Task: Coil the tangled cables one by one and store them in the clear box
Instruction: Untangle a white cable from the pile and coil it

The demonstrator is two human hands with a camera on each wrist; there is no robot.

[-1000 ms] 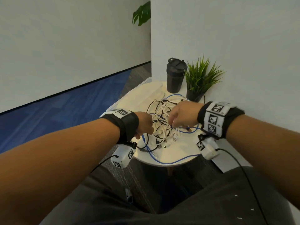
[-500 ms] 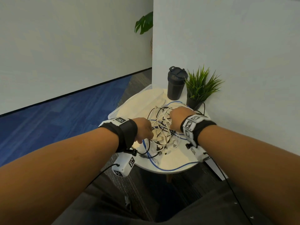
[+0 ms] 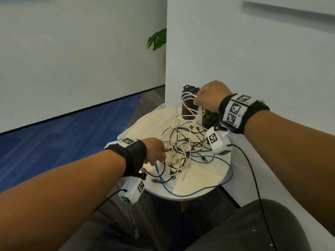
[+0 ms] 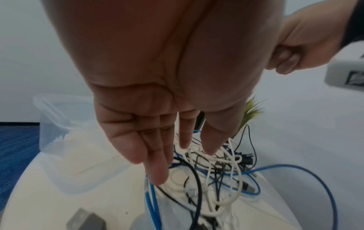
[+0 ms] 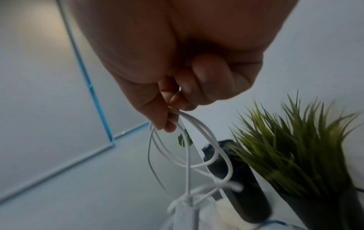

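Note:
A tangle of white, black and blue cables lies on a small round white table. My right hand is raised above the pile and pinches loops of a white cable, which hangs down into the tangle. My left hand rests on the left side of the pile with straight fingers pressing on the cables. The clear box stands at the table's far left, behind my left hand.
A black tumbler and a potted green plant stand at the back of the table against the white wall. A blue cable hangs over the table's front edge. A grey adapter lies near my left wrist.
My right hand has risen from the pile, lifting loops of the white cable up in front of the tumbler. The left hand has stayed on the tangle.

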